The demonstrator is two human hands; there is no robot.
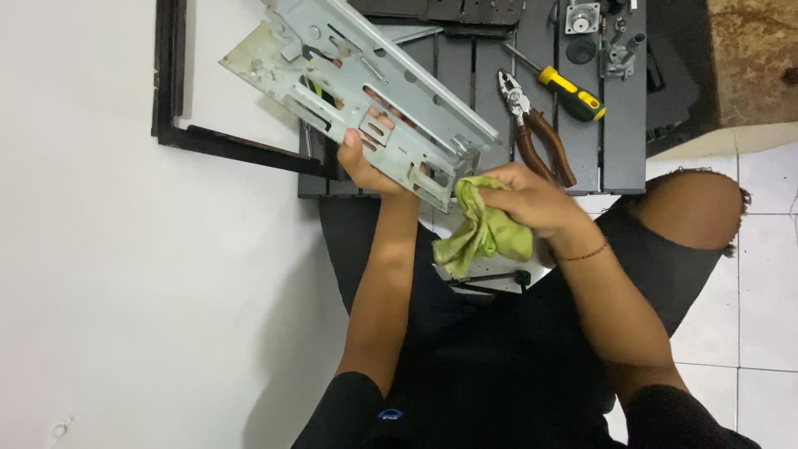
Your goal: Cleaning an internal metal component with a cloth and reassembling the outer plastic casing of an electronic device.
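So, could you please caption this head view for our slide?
Left hand holds a grey metal bracket while right hand presses a green cloth against it.

No packages, labels, signs or screens show anywhere in this view.

A yellow-green cloth [485,229], a grey metal bracket [366,91], brown-handled pliers [536,129], a yellow-and-black screwdriver [565,90], a dark slatted table [623,125], black clothes.
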